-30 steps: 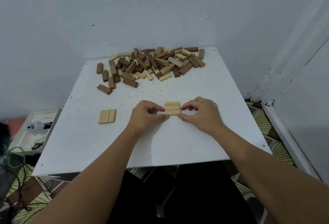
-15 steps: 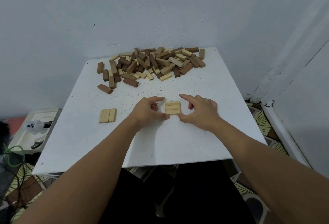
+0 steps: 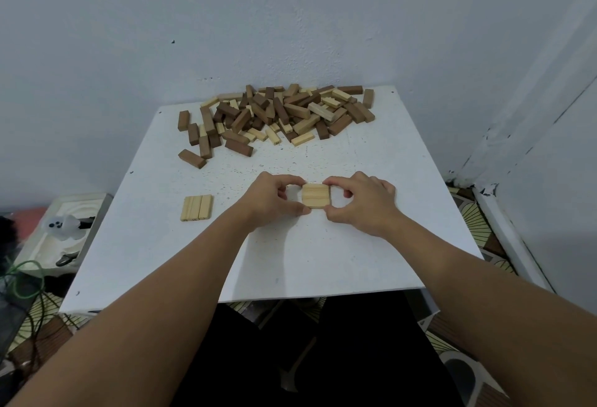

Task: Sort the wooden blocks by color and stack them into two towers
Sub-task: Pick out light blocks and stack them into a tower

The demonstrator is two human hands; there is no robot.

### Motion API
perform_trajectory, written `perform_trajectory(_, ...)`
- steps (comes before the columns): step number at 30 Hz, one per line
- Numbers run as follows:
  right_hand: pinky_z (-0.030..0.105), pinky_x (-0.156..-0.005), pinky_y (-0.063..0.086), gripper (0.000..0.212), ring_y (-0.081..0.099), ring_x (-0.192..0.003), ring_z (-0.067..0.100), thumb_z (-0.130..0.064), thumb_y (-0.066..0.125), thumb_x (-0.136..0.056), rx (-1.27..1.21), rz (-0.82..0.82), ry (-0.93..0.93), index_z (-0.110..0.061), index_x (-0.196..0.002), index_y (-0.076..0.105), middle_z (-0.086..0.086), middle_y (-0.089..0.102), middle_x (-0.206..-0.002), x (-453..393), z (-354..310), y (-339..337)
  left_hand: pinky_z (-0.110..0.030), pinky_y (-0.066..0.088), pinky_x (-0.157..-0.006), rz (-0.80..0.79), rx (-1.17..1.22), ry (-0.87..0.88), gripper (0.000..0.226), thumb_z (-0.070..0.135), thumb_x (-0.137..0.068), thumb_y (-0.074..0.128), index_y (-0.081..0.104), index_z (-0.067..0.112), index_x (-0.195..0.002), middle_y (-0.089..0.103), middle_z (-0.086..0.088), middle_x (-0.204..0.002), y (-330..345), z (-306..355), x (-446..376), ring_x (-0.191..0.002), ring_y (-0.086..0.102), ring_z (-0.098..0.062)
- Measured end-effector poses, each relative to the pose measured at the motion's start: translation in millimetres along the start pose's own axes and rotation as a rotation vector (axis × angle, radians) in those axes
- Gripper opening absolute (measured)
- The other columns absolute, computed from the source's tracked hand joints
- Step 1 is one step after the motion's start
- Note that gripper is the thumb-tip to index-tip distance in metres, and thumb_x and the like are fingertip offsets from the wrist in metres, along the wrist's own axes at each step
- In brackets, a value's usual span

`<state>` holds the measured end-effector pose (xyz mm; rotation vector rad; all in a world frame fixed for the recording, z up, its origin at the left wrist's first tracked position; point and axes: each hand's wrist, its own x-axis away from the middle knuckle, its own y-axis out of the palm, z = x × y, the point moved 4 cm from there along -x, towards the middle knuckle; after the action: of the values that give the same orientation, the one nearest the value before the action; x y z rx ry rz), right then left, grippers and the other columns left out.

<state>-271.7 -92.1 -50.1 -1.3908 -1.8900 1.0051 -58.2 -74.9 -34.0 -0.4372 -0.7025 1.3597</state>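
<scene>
Pinching pale square block layer between left hand and right hand; smooth, grooved rectangular wood on white table.

Desk white, speckled with small dark flecks. Pile of blocks at far edge: mixed dark brown, mid brown, pale cream-yellow. Three-block slab near left edge pale yellow, wood grain lines. Small stack at desk middle same pale yellow, grain stripes. Wall light grey-blue. Floor brown with cream fan pattern. Green cable at left.
</scene>
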Motion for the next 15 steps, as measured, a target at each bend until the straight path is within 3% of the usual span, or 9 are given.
perform_trajectory(3, 0.037, -0.105, 0.022, 0.049, 0.049, -0.102, 0.011, -0.054, 0.073, -0.080, 0.003, 0.004, -0.037, -0.052, -0.128, 0.059, -0.013, 0.047, -0.097, -0.4, -5.2, -0.1, -0.021, 0.039, -0.067, 0.002, -0.099, 0.036, 0.052, 0.037, -0.075, 0.092, 0.071, 0.040, -0.122, 0.050, 0.001, -0.098, -3.1, 3.9, 0.4, -0.074, 0.047, -0.013)
perform_trajectory(6, 0.036, -0.108, 0.020, 0.048, 0.048, -0.102, 0.010, -0.052, 0.075, -0.078, -0.009, 0.025, -0.087, -0.049, -0.124, 0.062, -0.012, 0.045, -0.098, -4.3, -18.5, 3.7, -0.032, 0.041, -0.092, 0.001, -0.158, 0.005, 0.058, 0.048, -0.073, 0.091, 0.064, 0.050, -0.124, 0.038, -0.001, -0.116, -16.4, -0.1, 8.1, -0.104, 0.045, -0.020)
perform_trajectory(11, 0.040, -0.109, 0.023, 0.047, 0.045, -0.103, 0.011, -0.048, 0.076, -0.077, -0.056, 0.036, -0.183, -0.045, -0.122, 0.063, -0.011, 0.043, -0.100, -15.6, -70.4, 18.1, -0.041, 0.036, -0.111, 0.108, -0.249, -0.013, 0.056, 0.053, -0.076, 0.086, 0.061, 0.054, -0.126, 0.033, -0.001, -0.116, -65.5, -21.4, 32.5, -0.119, 0.033, -0.022)
perform_trajectory(15, 0.038, -0.107, 0.023, 0.049, 0.042, -0.105, 0.010, -0.046, 0.078, -0.077, -0.119, -0.010, -0.245, -0.044, -0.123, 0.063, -0.010, 0.044, -0.104, -25.9, -122.0, 43.1, -0.045, 0.038, -0.112, 0.136, -0.267, -0.090, 0.057, 0.052, -0.076, 0.087, 0.060, 0.057, -0.127, 0.033, -0.001, -0.119, -107.9, -55.3, 57.8, -0.124, 0.031, -0.023)
